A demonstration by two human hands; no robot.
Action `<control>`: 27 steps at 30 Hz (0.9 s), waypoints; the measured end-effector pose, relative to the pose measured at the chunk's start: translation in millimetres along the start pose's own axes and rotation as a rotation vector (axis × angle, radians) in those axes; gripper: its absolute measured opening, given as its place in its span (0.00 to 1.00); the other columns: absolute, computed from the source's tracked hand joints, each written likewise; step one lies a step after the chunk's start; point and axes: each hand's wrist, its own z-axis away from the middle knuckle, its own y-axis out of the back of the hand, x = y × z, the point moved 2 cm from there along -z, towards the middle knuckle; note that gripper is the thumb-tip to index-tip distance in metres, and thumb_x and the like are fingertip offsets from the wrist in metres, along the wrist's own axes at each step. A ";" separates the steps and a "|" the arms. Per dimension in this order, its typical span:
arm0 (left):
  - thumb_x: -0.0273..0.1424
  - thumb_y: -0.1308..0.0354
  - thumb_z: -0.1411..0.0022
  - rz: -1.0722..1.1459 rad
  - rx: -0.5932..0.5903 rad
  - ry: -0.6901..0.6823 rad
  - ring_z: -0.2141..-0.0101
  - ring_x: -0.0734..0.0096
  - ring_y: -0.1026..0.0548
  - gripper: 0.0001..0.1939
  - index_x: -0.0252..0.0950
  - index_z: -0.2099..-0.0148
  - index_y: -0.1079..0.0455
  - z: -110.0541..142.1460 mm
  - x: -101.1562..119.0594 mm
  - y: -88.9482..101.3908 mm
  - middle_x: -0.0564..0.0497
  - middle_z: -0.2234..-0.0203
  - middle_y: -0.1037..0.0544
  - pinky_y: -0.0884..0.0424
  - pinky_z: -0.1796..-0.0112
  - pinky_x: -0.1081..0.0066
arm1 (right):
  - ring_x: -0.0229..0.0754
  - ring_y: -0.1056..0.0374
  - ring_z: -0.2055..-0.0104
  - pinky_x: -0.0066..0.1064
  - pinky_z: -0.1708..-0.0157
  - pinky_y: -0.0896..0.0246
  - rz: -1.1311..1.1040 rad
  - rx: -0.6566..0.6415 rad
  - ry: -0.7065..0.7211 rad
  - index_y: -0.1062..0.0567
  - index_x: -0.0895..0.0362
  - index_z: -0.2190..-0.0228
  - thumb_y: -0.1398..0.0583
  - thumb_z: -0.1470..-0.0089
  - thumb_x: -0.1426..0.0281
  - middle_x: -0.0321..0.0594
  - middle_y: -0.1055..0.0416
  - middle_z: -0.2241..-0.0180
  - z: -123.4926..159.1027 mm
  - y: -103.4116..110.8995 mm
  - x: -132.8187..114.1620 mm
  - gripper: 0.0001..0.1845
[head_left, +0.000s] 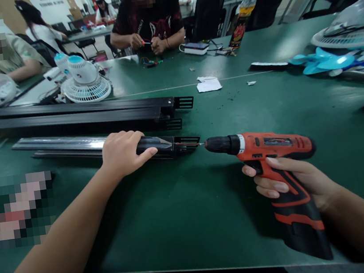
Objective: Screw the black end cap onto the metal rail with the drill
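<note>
My right hand (285, 181) is wrapped around the grip of an orange and black cordless drill (270, 142), a finger at its trigger. The drill points left, and its thin bit reaches the slotted end bracket (188, 143) of a long black bar. Whether the bit touches a screw there is too small to tell. Over that long black bar (156, 143), which lies flat on the table, my left hand (124, 153) is closed, thumb on the near side. Shiny film or a glossy surface covers part of the bar.
More long black bars (65, 118) lie just behind. White and blue fan parts (85, 80) stand at the back left, with blue fan blades (323, 62) at the right. Paper scraps (208, 83) and a drink bottle (242, 21) are on the green table (187, 225). Across it, a person (149, 20) handles wires.
</note>
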 end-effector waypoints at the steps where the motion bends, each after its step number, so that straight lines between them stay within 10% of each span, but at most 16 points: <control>1: 0.66 0.61 0.30 0.003 0.000 -0.001 0.63 0.46 0.20 0.43 0.37 0.52 0.19 0.0 0.1 0.1 0.39 0.63 0.15 0.30 0.57 0.51 | 0.34 0.50 0.80 0.29 0.76 0.41 -0.004 0.003 0.004 0.17 0.59 0.65 0.26 0.48 0.54 0.29 0.41 0.85 -0.1 -0.3 -0.2 0.21; 27: 0.65 0.60 0.28 -0.040 0.002 -0.007 0.63 0.48 0.20 0.42 0.35 0.53 0.19 -0.4 0.4 0.0 0.40 0.63 0.15 0.31 0.59 0.54 | 0.36 0.43 0.79 0.27 0.76 0.39 -0.034 -0.012 -0.019 0.16 0.59 0.66 0.24 0.49 0.55 0.30 0.40 0.86 -1.3 2.6 0.6 0.20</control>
